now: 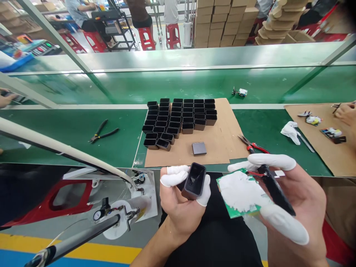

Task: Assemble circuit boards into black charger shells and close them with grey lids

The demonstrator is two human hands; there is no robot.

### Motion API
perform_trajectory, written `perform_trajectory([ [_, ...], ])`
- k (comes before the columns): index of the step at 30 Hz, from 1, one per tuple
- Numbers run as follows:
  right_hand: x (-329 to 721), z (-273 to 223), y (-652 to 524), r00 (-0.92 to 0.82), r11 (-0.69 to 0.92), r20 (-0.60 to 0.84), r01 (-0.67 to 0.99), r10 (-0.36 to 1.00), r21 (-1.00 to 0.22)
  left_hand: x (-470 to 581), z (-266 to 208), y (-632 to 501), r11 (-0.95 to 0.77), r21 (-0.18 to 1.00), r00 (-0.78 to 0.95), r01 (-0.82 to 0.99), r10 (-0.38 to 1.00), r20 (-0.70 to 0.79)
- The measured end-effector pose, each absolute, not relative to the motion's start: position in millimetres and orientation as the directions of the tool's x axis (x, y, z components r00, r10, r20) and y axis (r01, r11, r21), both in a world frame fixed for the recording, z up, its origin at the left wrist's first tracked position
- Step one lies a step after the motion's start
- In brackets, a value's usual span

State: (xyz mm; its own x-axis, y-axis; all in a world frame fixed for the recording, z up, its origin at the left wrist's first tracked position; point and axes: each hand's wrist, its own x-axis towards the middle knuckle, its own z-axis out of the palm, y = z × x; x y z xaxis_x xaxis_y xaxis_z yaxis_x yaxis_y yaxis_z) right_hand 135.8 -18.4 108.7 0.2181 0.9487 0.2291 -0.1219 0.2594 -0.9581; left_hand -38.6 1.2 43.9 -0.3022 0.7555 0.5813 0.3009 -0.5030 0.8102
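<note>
My left hand [182, 200], with white finger cots on its fingertips, grips a small black plastic case [195, 180] whose open end faces up toward me. To its right, my right hand [294, 193] holds a green circuit board [236, 211] largely covered by a white pad or paste. Red wires run from the board to a long black part [276, 191] lying along my right palm. The board and the case are apart. Beyond my hands, many open black cases [172, 118] stand in rows on a cardboard sheet [219, 141], near one flat dark-grey block [199, 148].
Black-handled cutters [102, 133] lie at left on the green bench [122, 115], and red-handled pliers [251, 144] at right. A white glove [290, 132] and another person's hand [347, 113] are farther right. A pole with a pressure gauge [97, 215] stands lower left.
</note>
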Motion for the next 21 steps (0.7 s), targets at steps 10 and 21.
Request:
perform_trajectory([
  [10, 149, 103, -19, 0.248, 0.206, 0.166, -0.148, 0.955, -0.967, -43, 70, -2, -0.217, 0.972, 0.014, -0.09, 0.976, 0.219],
  [21, 154, 107, -11, 0.222, 0.139, 0.115, -0.095, 0.968, -0.986, -56, 69, -30, -0.231, 0.973, 0.184, -0.005, 0.956, 0.228],
])
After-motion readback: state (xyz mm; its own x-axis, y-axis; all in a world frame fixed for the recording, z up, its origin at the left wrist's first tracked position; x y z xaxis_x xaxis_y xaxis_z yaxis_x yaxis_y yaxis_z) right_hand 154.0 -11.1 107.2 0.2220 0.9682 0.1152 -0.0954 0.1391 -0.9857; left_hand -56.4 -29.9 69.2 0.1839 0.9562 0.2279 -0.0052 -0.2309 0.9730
